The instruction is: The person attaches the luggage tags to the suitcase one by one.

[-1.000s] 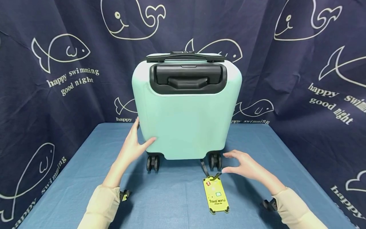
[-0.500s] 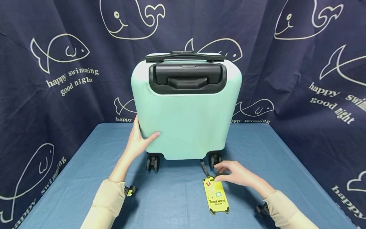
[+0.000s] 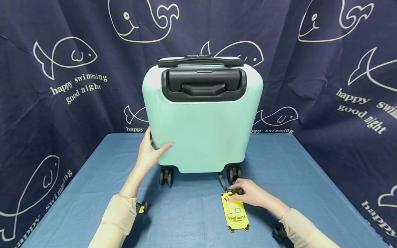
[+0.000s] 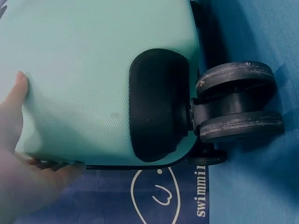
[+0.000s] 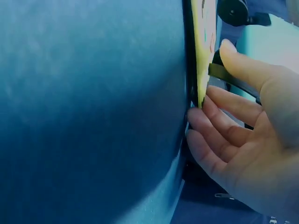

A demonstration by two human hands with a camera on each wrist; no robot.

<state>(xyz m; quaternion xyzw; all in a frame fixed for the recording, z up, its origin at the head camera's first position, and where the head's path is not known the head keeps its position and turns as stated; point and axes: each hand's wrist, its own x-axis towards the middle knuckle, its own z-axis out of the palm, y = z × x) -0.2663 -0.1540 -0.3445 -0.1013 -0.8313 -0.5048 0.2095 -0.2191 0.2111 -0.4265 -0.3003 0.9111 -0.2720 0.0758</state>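
Note:
A mint-green suitcase stands upright on the blue cloth, its black handle recess facing me. My left hand holds the suitcase's lower left edge, thumb on the near face and fingers round the side; the left wrist view shows this hand beside a black double wheel. Below the right wheel, a yellow luggage tag lies flat, tied to a dark strap. My right hand has thumb and curled fingers round the tag's black strap end; in the right wrist view the strap runs between them.
Blue cloth covers the table under the suitcase. Navy curtains with white fish drawings hang behind and on both sides. A pair of black wheels stands near the left forearm.
My right hand has moved left and down from beside the right wheel to the tag's strap. My left hand has slid slightly right and up against the suitcase. The suitcase has stayed put.

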